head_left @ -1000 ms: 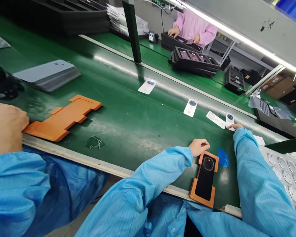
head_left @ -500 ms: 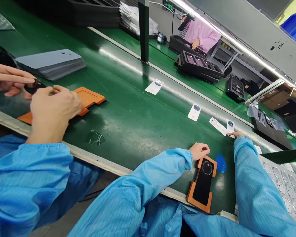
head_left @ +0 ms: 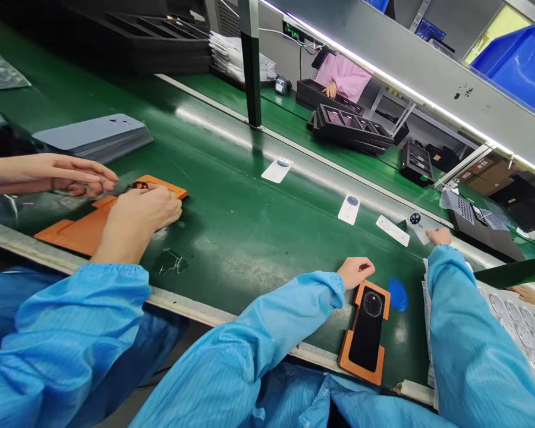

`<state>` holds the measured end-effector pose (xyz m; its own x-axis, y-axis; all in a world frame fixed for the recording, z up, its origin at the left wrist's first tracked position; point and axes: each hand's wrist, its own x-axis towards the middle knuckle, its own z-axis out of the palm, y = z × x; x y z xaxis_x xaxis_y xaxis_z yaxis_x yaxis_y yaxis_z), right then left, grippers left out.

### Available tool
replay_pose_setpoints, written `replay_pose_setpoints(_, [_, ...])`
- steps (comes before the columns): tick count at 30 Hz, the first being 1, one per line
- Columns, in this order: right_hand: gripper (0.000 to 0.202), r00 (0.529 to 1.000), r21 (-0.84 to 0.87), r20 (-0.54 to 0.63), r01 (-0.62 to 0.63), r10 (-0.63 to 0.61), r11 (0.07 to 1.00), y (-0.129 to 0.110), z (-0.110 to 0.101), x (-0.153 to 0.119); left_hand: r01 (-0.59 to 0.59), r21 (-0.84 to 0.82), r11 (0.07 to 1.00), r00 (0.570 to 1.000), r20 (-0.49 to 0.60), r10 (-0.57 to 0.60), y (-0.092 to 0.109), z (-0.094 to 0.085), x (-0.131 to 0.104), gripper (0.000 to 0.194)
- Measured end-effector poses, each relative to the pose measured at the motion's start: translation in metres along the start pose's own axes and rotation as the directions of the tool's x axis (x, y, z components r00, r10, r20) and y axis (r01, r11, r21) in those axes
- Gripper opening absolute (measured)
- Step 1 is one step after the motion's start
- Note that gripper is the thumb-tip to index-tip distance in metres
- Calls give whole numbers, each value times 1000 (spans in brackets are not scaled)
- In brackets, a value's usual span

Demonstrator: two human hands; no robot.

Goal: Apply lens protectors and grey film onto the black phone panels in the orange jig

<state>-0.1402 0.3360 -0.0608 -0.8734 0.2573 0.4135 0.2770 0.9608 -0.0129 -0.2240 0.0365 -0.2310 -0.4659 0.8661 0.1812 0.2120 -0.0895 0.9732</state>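
My right hand (head_left: 439, 236) pinches the lower end of a small white card (head_left: 422, 234) with a dark round camera-lens piece at its top. The card is tilted above the bench. Lower down, my left hand (head_left: 355, 271) rests with curled fingers at the top edge of an orange fixture (head_left: 348, 351); nothing shows in its fingers. In that fixture lies a black phone-shaped panel (head_left: 369, 339) with a round camera ring. More white cards lie on the bench: one with a pale ring (head_left: 393, 230), one with a dark circle (head_left: 349, 209), another farther left (head_left: 277, 170).
At left, a co-worker's hands (head_left: 138, 217) work over another orange fixture (head_left: 71, 235), near a stack of grey panels (head_left: 89, 134). A blue patch (head_left: 398, 295) lies beside my fixture. Sheets of ringed pieces (head_left: 517, 333) lie right. A metal post (head_left: 251, 77) stands behind.
My right hand has picked up the end card and swung it off the bench. My left hand stays by the fixture. The co-worker's hands have moved right, over their fixture.
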Motion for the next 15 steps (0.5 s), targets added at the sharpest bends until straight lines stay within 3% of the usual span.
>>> replay_pose_setpoints(2, [32,991,-54,-5,-137,137,989,4,-12,1,-10,26,1000,998,-56,12,1,-7,2,21])
replay_pose_setpoints(4, [34,981,-80,24,-189,191,979,-9,-23,-12,-58,114,992,986,-148,75,6,-15,4,40])
replay_pose_setpoints(6, [31,991,-59,114,-58,64,997,-42,-36,-42,-126,275,953,955,-227,191,15,-21,3,67])
replay_pose_setpoints(8, [26,961,-9,205,192,-186,981,-92,-52,-84,-195,439,877,932,-196,305,27,-23,-1,77])
replay_pose_setpoints(10, [28,918,-31,214,349,-335,936,-141,-71,-124,-309,495,812,936,6,352,38,-20,-8,56])
replay_pose_setpoints(12, [30,923,-66,148,369,-356,927,-170,-88,-152,-397,443,804,918,196,345,44,-18,-15,32])
replay_pose_setpoints(13, [29,944,-85,101,322,-313,943,-171,-95,-162,-380,403,832,924,211,320,45,-17,-17,26])
replay_pose_setpoints(15, [30,992,-117,15,125,-124,985,-144,-107,-179,-203,320,925,979,55,196,42,-19,-20,25])
